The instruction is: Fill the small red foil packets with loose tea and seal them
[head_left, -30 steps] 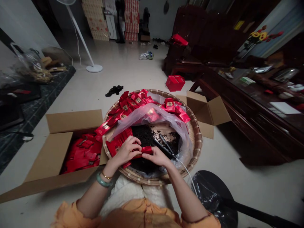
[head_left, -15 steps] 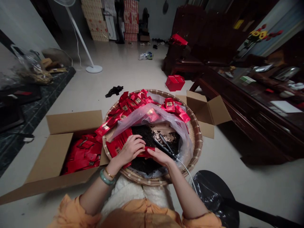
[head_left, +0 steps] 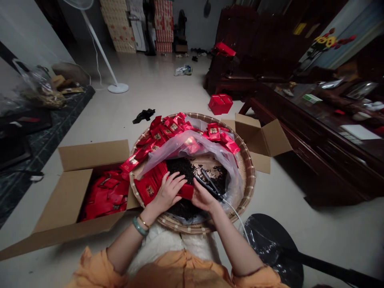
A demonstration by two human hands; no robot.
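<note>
Left hand (head_left: 169, 191) half open, fingers spread just beside the red tea sachet (head_left: 186, 192), right hand (head_left: 204, 197) curled, pinching its end, sachet mid round bamboo tray (head_left: 249, 172) over loose black tea (head_left: 183, 172), corded heat sealer (head_left: 208, 188) at 2 o'clock, cardboard box (head_left: 81, 156) of red sachets (head_left: 105, 192) at 9 o'clock

I'm looking into a lived-in home living room doubling as a packing space: a dark wooden sofa (head_left: 240, 44) upper right, a floor fan (head_left: 96, 44) upper left, and stacked cartons (head_left: 118, 26) against the far wall.
</note>
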